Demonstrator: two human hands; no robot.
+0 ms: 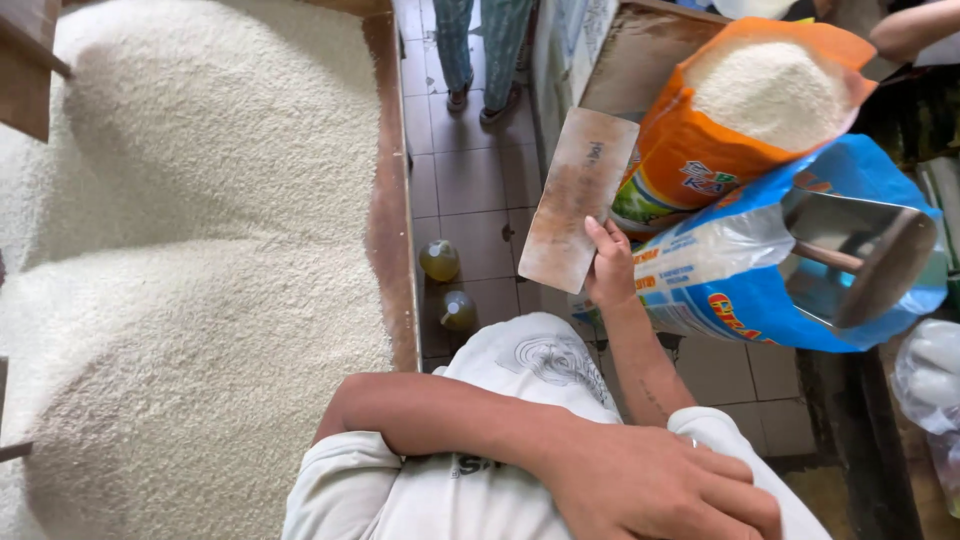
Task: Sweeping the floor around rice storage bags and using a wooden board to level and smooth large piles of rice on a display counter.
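Now, wooden board, lower edge in right hand

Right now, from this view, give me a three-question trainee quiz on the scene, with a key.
1. True or false: the right hand grips a flat board.
2. What lies inside the blue bag? A) a metal scoop B) a knife C) a cup
3. How many yellow bottles stand on the tiled floor?
Key: 1 true; 2 A; 3 two.
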